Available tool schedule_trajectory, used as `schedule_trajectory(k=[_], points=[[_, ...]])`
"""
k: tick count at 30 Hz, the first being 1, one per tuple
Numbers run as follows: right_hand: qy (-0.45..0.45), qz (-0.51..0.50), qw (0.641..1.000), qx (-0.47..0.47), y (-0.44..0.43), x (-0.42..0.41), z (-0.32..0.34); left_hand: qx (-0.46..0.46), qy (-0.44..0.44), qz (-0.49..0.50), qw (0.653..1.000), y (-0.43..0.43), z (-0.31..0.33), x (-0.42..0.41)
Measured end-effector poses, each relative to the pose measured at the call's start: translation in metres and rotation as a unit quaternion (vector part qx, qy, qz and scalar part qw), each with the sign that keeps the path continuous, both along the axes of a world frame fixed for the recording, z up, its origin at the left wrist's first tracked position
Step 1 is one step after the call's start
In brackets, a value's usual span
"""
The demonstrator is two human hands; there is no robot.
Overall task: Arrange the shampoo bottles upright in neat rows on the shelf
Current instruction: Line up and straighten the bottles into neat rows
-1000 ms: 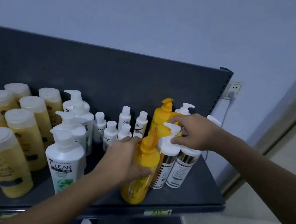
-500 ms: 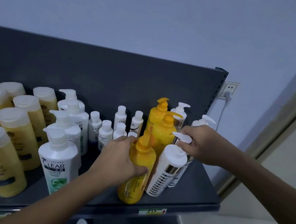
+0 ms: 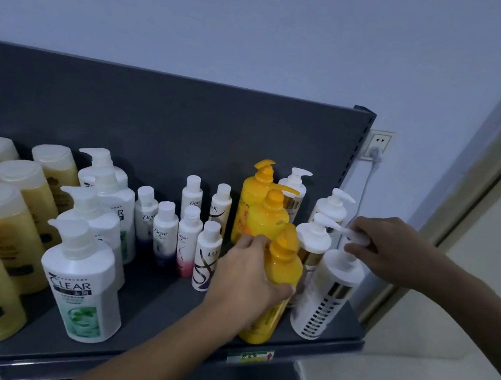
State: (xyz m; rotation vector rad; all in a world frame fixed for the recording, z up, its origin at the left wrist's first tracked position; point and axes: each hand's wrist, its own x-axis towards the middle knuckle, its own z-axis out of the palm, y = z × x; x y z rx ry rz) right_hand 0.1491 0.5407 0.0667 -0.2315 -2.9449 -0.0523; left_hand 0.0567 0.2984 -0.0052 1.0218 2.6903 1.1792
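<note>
On the dark shelf (image 3: 157, 313), my left hand (image 3: 244, 284) is wrapped around the front yellow pump bottle (image 3: 275, 292), which stands near the shelf's front edge. My right hand (image 3: 384, 247) pinches the pump head of a white bottle with a gold band (image 3: 323, 300) at the front right corner. Two more yellow pump bottles (image 3: 259, 211) stand behind, with other white pump bottles (image 3: 328, 205) to their right. Small white Dove and Lux bottles (image 3: 186, 235) stand upright in the middle.
White Clear pump bottles (image 3: 83, 281) line up left of centre. Pale yellow capped bottles (image 3: 4, 226) fill the far left. The shelf's dark back panel (image 3: 155, 119) rises behind. A wall socket with a plugged cable (image 3: 377, 147) is to the right, and a door frame (image 3: 493, 162) beyond.
My right hand has shifted the front white bottle to the right and forward, away from the other white bottles. My left hand keeps hold of the yellow bottle.
</note>
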Motion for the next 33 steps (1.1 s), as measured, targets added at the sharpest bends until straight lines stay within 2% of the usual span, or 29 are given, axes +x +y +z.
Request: schedule_trajectory(k=[4,8,10,13,15,17,18,20,22,25,29,33], points=[[0.009,-0.030,0.999,-0.033,0.008,0.005,0.002,-0.008,0.012,0.010,1.000,0.013,-0.002,0.006],[-0.022,-0.057,0.997,-0.051,0.004,0.003,0.008,-0.039,0.002,-0.040,0.998,0.002,-0.002,0.001],[-0.044,-0.074,0.996,-0.027,0.002,0.001,0.015,-0.069,-0.012,-0.055,0.996,-0.016,0.004,-0.015],[-0.020,-0.093,0.994,0.048,-0.007,-0.005,0.036,-0.115,0.078,-0.008,0.990,-0.051,0.025,-0.057],[0.057,-0.052,0.995,0.067,-0.026,-0.014,0.052,-0.144,0.122,0.056,0.980,-0.072,0.043,-0.091],[0.116,0.039,0.991,0.047,-0.064,-0.033,0.061,-0.159,0.121,0.091,0.976,-0.085,0.054,-0.119],[0.117,0.070,0.990,0.023,-0.086,-0.045,0.061,-0.165,0.114,0.090,0.976,-0.086,0.057,-0.130],[0.051,0.079,0.995,-0.021,-0.127,-0.073,0.052,-0.179,0.110,0.058,0.976,-0.084,0.057,-0.144],[-0.039,0.071,0.997,-0.020,-0.154,-0.103,0.033,-0.211,0.127,0.014,0.969,-0.076,0.056,-0.149],[-0.116,0.069,0.991,-0.021,-0.171,-0.139,-0.004,-0.281,0.190,-0.042,0.940,-0.062,0.048,-0.153],[-0.142,0.058,0.987,-0.042,-0.174,-0.162,-0.035,-0.332,0.198,-0.067,0.920,-0.052,0.040,-0.155],[-0.110,0.037,0.992,-0.040,-0.177,-0.166,-0.036,-0.355,0.217,-0.061,0.908,-0.050,0.039,-0.154]])
